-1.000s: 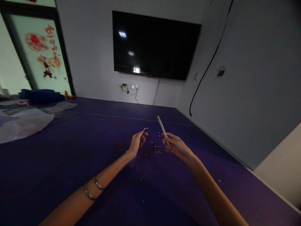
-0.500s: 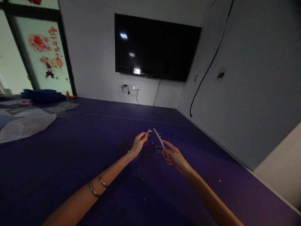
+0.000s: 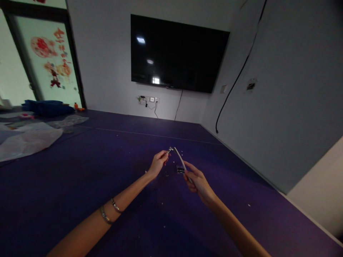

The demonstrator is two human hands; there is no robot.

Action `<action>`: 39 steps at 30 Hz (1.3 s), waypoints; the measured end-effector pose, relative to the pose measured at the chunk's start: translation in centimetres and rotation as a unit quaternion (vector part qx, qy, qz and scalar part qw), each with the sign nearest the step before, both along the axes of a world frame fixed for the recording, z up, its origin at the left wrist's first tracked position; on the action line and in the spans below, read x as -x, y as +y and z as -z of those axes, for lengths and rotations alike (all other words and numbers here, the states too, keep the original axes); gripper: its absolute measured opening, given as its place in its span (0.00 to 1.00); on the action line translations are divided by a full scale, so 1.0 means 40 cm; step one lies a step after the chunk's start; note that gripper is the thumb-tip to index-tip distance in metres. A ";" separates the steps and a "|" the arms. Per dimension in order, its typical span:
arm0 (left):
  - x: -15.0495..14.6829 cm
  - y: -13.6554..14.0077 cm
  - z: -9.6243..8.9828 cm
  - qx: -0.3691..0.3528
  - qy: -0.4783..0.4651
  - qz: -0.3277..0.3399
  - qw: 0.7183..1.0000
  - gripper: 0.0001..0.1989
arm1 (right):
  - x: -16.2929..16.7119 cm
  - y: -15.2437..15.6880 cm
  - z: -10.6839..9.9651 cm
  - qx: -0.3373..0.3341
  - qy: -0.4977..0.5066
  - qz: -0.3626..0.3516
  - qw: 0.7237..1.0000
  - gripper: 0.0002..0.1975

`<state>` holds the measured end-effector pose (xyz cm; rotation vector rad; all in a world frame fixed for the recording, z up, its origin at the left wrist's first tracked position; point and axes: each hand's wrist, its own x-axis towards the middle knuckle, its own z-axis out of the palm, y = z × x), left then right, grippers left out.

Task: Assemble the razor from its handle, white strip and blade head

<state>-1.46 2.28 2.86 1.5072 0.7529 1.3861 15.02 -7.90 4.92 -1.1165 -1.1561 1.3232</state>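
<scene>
My left hand (image 3: 158,162) is closed in a pinch on the handle of a small silver razor (image 3: 169,149), its head pointing up and to the right. My right hand (image 3: 197,178) grips a pale, slim toothbrush (image 3: 179,157), which slants up and to the left. The brush's bristle end is right at the razor's head; whether they touch I cannot make out. On the floor just behind the right fingers lies a small clear pack with dark pieces (image 3: 180,169), partly covered by that hand.
Small white bits dot the dark purple floor (image 3: 128,228). Crumpled clear plastic sheeting (image 3: 32,141) and a blue bundle (image 3: 48,107) lie at the left. A television (image 3: 179,53) hangs on the far wall, and a black cable (image 3: 233,87) dangles along the right wall.
The toothbrush's bristle end has shifted slightly down and left against the razor's head, and my right hand has moved down a little. My left hand is nearly still.
</scene>
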 end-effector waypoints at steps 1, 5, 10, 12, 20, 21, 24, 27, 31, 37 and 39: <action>0.001 -0.001 -0.002 0.000 -0.001 -0.003 1.000 0.14 | 0.002 -0.002 0.000 0.002 0.003 0.001 1.000 0.29; 0.003 -0.004 -0.010 0.004 -0.004 -0.010 1.000 0.15 | 0.004 -0.007 -0.002 0.006 0.016 0.010 1.000 0.29; 0.000 -0.001 -0.007 -0.002 -0.002 -0.012 1.000 0.15 | 0.006 -0.007 0.004 0.003 0.031 0.007 0.999 0.28; 0.001 0.002 -0.005 0.000 -0.006 -0.014 1.000 0.15 | 0.005 -0.010 0.007 0.006 0.037 0.006 0.999 0.28; 0.003 0.001 -0.003 -0.016 0.000 -0.008 1.000 0.13 | 0.014 -0.009 0.001 0.006 0.047 0.020 0.999 0.28; 0.004 0.001 -0.002 -0.016 -0.001 -0.007 1.000 0.13 | 0.016 -0.010 0.003 0.009 0.048 0.018 0.999 0.28; 0.004 0.002 0.000 -0.013 -0.004 -0.006 1.000 0.13 | 0.021 -0.015 0.006 0.014 0.055 0.016 0.998 0.29; 0.002 0.001 0.002 -0.011 -0.005 -0.003 1.000 0.13 | 0.020 -0.016 0.005 0.010 0.061 0.024 0.998 0.28; -0.001 0.002 0.006 -0.002 0.002 0.002 1.000 0.12 | 0.023 -0.014 0.004 0.006 0.067 0.031 0.997 0.28; 0.000 0.004 0.007 0.011 -0.003 -0.001 1.000 0.13 | 0.020 -0.023 0.016 0.016 0.079 0.027 0.996 0.27; -0.001 0.001 0.007 0.014 -0.005 0.001 1.000 0.12 | 0.018 -0.022 0.014 0.012 0.084 0.026 0.996 0.27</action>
